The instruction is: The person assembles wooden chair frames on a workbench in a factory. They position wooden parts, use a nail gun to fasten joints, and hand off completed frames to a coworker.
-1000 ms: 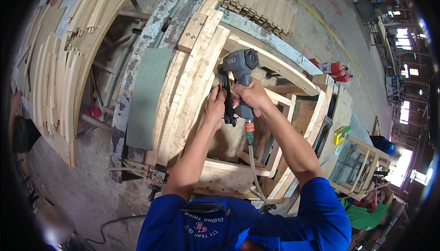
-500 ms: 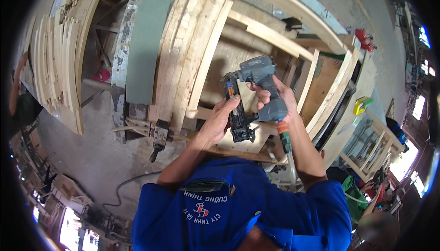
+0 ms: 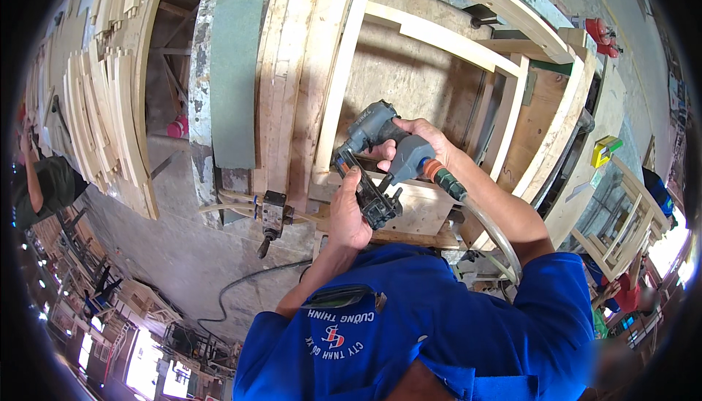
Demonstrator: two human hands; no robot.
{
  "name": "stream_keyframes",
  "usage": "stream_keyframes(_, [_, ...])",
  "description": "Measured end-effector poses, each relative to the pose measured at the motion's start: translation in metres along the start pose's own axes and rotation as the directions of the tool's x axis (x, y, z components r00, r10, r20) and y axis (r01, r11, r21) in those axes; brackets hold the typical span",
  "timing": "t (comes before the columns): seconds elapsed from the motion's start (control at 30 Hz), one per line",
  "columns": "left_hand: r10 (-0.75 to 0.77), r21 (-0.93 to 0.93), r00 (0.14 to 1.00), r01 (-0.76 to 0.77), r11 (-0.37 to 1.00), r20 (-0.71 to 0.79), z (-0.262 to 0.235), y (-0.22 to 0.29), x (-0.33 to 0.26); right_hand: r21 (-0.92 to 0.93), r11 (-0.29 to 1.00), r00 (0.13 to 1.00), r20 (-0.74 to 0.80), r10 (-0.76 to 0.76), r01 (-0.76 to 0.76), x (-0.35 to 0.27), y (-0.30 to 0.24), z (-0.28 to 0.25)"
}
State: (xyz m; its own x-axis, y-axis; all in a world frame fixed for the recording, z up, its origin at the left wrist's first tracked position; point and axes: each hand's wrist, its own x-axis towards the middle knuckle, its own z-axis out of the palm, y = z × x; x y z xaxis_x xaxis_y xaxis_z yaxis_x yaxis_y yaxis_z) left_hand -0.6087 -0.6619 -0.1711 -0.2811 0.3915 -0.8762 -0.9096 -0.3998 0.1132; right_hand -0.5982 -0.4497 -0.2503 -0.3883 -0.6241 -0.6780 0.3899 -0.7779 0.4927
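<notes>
Between my two hands is a dark grey pneumatic nail gun [image 3: 374, 126], held over a wooden frame. My right hand [image 3: 423, 141] wraps round its grip, with the fingers curled in near the trigger. My left hand [image 3: 349, 211] grasps the black magazine [image 3: 374, 202], thumb laid along its side. From the gun's rear end, an orange-and-green coupling [image 3: 444, 180] joins a clear air hose [image 3: 497, 236] that runs down past my right arm. Under the gun lies the pale wooden frame [image 3: 446, 41], set in a jig on the bench.
A lever valve [image 3: 274, 214] sits at the bench's near left corner. Thin wood strips [image 3: 102, 115] lie stacked on a table at left, where another person's arm [image 3: 33, 181] shows. A green board [image 3: 235, 79] lies left of the beams. At right are a yellow-green tool [image 3: 604, 152] and wooden frames [image 3: 618, 218].
The nail gun has tilted and moved slightly left and down, its rear end and hose coupling turning to the right. Both hands keep hold of it. The whole view has shifted a little.
</notes>
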Motion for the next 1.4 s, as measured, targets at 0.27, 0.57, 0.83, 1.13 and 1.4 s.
stream_keyframes(0.27, [0.036, -0.024, 0.999, -0.036, 0.999, 0.010, 0.019, 0.002, -0.013, -0.011, 1.000, 0.997, 0.069, 0.017, -0.017, -0.006, 0.007, 0.008])
stream_keyframes(0.57, [0.105, 0.080, 0.988, -0.115, 0.990, 0.115, -0.003, -0.008, -0.031, -0.003, 0.999, 0.998, 0.041, -0.051, 0.052, -0.020, 0.036, 0.009])
stream_keyframes(0.83, [-0.083, 0.729, 0.948, -0.178, 0.661, 0.307, -0.061, -0.031, -0.028, -0.264, 0.811, 0.849, 0.065, -0.524, 0.521, -0.129, 0.118, -0.033])
stream_keyframes(1.13, [0.620, 0.679, 0.340, -0.573, -0.460, 0.707, -0.070, 0.045, -0.065, -0.763, 0.113, 0.247, 0.063, -0.967, 0.637, -0.289, 0.234, -0.131])
stream_keyframes(1.4, [0.616, 0.637, 0.190, -0.076, -0.767, 0.765, -0.092, 0.060, -0.108, -0.988, 0.041, -0.438, 0.027, -0.898, -0.147, -0.370, 0.227, -0.241])
